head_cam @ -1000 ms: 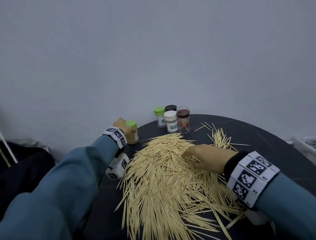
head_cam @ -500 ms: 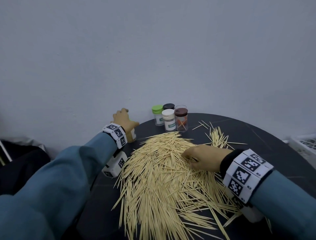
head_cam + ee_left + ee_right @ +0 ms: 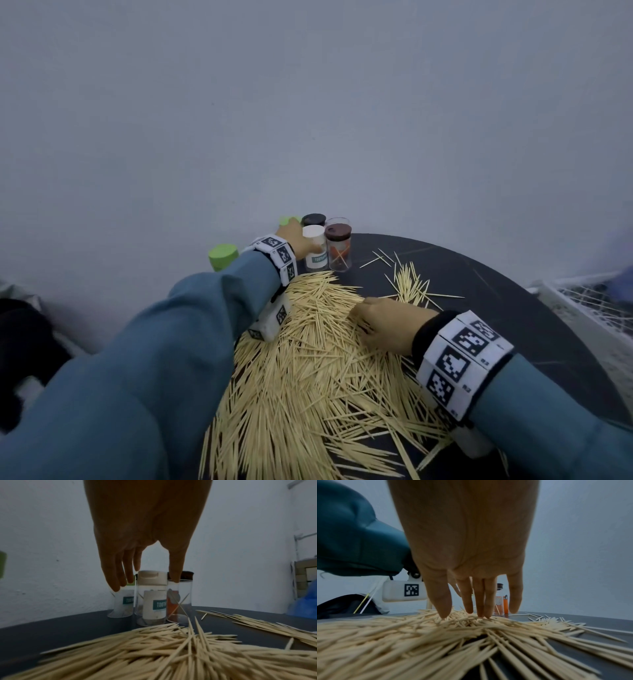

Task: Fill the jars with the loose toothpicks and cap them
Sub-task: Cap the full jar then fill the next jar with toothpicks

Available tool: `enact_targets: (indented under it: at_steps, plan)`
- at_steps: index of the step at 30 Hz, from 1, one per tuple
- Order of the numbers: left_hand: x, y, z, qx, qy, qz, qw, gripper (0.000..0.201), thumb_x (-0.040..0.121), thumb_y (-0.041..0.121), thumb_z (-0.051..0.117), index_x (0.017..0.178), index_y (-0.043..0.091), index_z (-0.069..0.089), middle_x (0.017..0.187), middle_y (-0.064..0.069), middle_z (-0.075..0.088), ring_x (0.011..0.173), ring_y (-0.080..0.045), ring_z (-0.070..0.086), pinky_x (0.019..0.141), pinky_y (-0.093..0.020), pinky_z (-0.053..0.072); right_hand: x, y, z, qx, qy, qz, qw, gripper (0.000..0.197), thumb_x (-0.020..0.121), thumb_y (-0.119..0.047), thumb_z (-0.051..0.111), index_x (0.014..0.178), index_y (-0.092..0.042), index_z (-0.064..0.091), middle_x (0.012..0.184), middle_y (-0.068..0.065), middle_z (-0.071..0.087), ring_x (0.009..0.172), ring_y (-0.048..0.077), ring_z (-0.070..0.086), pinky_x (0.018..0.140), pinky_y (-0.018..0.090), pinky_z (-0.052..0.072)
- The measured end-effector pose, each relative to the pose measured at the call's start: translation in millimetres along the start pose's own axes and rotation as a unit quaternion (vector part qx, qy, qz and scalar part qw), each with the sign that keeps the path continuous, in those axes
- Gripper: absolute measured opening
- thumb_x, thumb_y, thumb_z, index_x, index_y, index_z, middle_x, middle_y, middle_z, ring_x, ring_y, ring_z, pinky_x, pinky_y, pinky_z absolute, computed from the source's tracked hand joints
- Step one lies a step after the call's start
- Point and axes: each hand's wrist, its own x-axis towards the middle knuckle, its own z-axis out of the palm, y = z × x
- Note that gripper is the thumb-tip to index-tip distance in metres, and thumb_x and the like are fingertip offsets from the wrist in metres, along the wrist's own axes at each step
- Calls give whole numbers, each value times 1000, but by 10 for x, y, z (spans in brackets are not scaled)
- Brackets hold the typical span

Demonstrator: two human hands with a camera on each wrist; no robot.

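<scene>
The left hand (image 3: 145,536) reaches with fingers spread and straight, holding nothing, over the white-capped clear plastic jar (image 3: 151,597) at the dark round table's (image 3: 479,274) far edge. The right hand (image 3: 467,547) presses relaxed, extended fingers into the heap of pale wooden toothpicks (image 3: 308,370).

Your head camera looks forward and down across the round black table (image 3: 479,274) toward the grey wall. Your left wrist camera sits low over the toothpick pile (image 3: 154,649), facing along the fingers at the cluster of jars (image 3: 152,597), close up. Your right wrist camera skims the same pile (image 3: 436,635), and shares the brown-lidded jar (image 3: 500,601).
</scene>
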Motion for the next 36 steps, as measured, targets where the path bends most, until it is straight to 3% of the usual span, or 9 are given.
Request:
enact_targets:
  at_steps: [4, 7, 12, 16, 20, 26, 30, 34, 36]
  plan:
    - [30, 68, 31, 26, -5, -9, 1000, 54, 76, 32, 76, 116, 3, 56, 103, -11, 60, 88, -23, 54, 73, -32, 44, 28, 11, 17, -5, -8, -1, 1000, 43, 95, -21, 46, 135, -9, 40, 138, 8, 43, 125, 23, 44, 103, 39, 40]
    - [45, 92, 31, 41, -2, -16, 999, 49, 76, 31, 76, 112, 3, 59, 105, -12, 61, 91, -24, 56, 76, -33, 44, 31, 6, 24, -10, -11, -5, 1000, 42, 95, -22, 47, 134, -8, 41, 137, 8, 45, 125, 24, 44, 103, 40, 39]
    - [53, 94, 25, 32, 11, 8, 999, 16, 87, 19, 65, 99, 13, 57, 94, -8, 54, 86, -18, 48, 71, -26, 35, 45, 14, 33, -13, -9, -8, 1000, 44, 95, -22, 48, 136, -8, 39, 138, 8, 44, 126, 24, 44, 104, 41, 39]
    - [46, 40, 3, -1, 2, 4, 1000, 30, 84, 21, 68, 108, 3, 62, 98, -11, 60, 87, -21, 53, 72, -27, 38, 49, 26, 44, -14, -6, -13, 1000, 44, 95, -22, 48, 136, -9, 40, 138, 7, 44, 126, 23, 44, 104, 40, 39]
    - [13, 38, -108, -21, 9, -15, 1000, 43, 83, 30, 71, 113, 0, 61, 114, -17, 65, 104, -29, 60, 76, -29, 42, 53, 30, 46, -18, -4, -17, 1000, 43, 95, -23, 47, 135, -8, 40, 137, 8, 45, 125, 23, 44, 103, 39, 39]
    - [-198, 129, -397, -115, 61, 25, 991, 53, 83, 30, 71, 123, 2, 51, 126, -12, 57, 110, -23, 54, 76, -25, 39, 40, 23, 42, -11, -5, -12, 1000, 40, 94, -20, 48, 132, -6, 43, 134, 9, 48, 122, 24, 47, 103, 37, 40]
    - [-545, 247, -546, -161, 70, 77, 981, 55, 79, 29, 75, 124, 7, 51, 119, -2, 57, 99, -13, 50, 76, -22, 37, 37, 17, 25, -9, -10, -1, 1000, 41, 94, -21, 49, 132, -6, 44, 134, 10, 49, 121, 25, 48, 103, 38, 40]
    - [-907, 336, -570, -205, 33, 121, 971, 53, 75, 27, 78, 119, 12, 53, 115, -1, 61, 98, -14, 57, 78, -23, 43, 4, -4, 7, -9, 1, -6, 1000, 42, 94, -19, 49, 134, -7, 43, 135, 10, 49, 122, 25, 47, 102, 36, 40]
    - [-1086, 376, -562, -231, 9, 137, 963, 49, 76, 26, 78, 116, 13, 53, 109, -2, 63, 96, -14, 60, 73, -22, 47, -36, 1, -24, -3, 12, -11, 1000, 45, 95, -19, 47, 138, -9, 40, 140, 9, 45, 127, 24, 44, 104, 34, 37]
